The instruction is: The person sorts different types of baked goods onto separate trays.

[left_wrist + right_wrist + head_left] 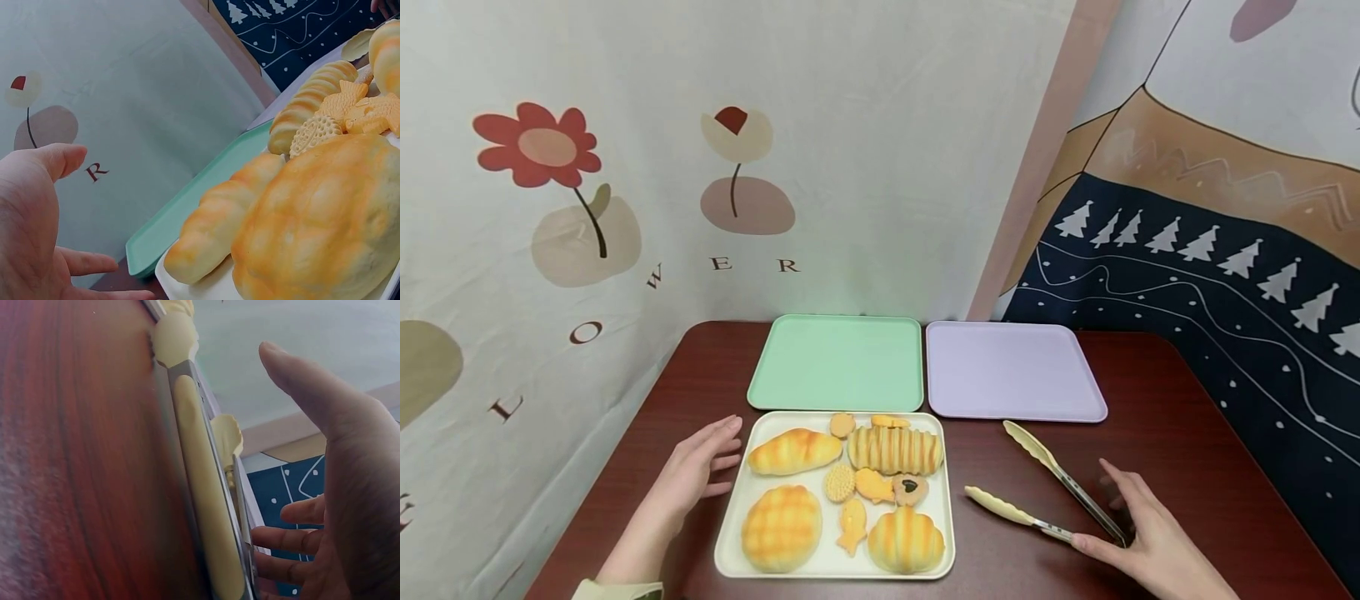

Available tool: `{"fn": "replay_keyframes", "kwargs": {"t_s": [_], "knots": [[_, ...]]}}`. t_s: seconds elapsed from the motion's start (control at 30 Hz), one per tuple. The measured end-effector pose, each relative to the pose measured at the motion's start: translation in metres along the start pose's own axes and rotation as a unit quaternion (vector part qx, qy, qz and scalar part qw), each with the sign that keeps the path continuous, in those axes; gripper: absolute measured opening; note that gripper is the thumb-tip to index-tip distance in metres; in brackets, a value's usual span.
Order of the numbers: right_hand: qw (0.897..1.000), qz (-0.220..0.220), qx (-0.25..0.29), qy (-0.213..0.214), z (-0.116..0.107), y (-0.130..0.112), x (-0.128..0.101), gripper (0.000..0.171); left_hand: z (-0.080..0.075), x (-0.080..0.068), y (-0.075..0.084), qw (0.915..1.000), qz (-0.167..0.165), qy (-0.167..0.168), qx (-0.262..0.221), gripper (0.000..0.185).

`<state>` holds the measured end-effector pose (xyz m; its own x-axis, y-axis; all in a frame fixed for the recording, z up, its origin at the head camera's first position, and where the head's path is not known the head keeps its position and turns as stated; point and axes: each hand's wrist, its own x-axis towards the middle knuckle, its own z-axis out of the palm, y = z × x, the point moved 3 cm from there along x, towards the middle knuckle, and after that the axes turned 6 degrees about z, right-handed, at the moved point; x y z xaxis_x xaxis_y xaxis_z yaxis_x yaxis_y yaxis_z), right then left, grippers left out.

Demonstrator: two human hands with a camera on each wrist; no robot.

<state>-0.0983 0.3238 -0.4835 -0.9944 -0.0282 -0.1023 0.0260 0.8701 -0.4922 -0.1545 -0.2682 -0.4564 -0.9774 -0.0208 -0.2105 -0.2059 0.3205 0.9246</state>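
My left hand (700,471) hovers at the left edge of a cream tray (831,563), its fingers extended and holding nothing. On that tray lie a round bread (782,529), a long bread (795,452), a ridged bread (895,451) and a croissant-like roll (906,542). Between them sit fish-shaped biscuits (852,527), a round dotted biscuit (839,483) and other small biscuits. Right of the tray, metal tongs (1078,493) with cream tips lie spread on the table. My right hand (1142,529) is at their hinged end, thumb and fingers apart on either side, not closed round them.
Behind the cream tray stands a green tray (838,362), with a lilac tray (1011,371) to its right. The dark red-brown table (1180,433) meets a printed cloth (880,167) at the back and sides.
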Motion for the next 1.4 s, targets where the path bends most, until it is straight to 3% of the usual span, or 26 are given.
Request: {"fn": "replay_keyframes", "kwargs": {"t_s": [0.3, 0.47, 0.67, 0.9, 1.4], "knots": [[1.0, 0.005, -0.012, -0.01, 0.009, -0.002, -0.001, 0.108, 0.004, 0.006, -0.007, 0.9993, -0.031, 0.016, -0.011, 0.094], [1.0, 0.01, -0.015, -0.015, 0.012, -0.003, 0.001, 0.108, 0.006, 0.009, -0.011, 0.9994, -0.029, 0.019, 0.004, 0.078], [0.999, -0.004, -0.032, 0.014, 0.015, -0.007, 0.003, 0.101, 0.008, 0.013, -0.013, 0.9984, -0.007, 0.018, 0.053, 0.06], [0.998, -0.02, -0.043, 0.028, 0.016, -0.009, 0.002, 0.092, 0.008, 0.017, -0.019, 0.9922, 0.044, 0.035, 0.111, 0.039], [0.998, -0.019, -0.053, 0.027, 0.02, -0.007, 0.003, 0.09, 0.008, 0.02, -0.021, 0.9781, 0.081, 0.067, 0.18, 0.029]]}}
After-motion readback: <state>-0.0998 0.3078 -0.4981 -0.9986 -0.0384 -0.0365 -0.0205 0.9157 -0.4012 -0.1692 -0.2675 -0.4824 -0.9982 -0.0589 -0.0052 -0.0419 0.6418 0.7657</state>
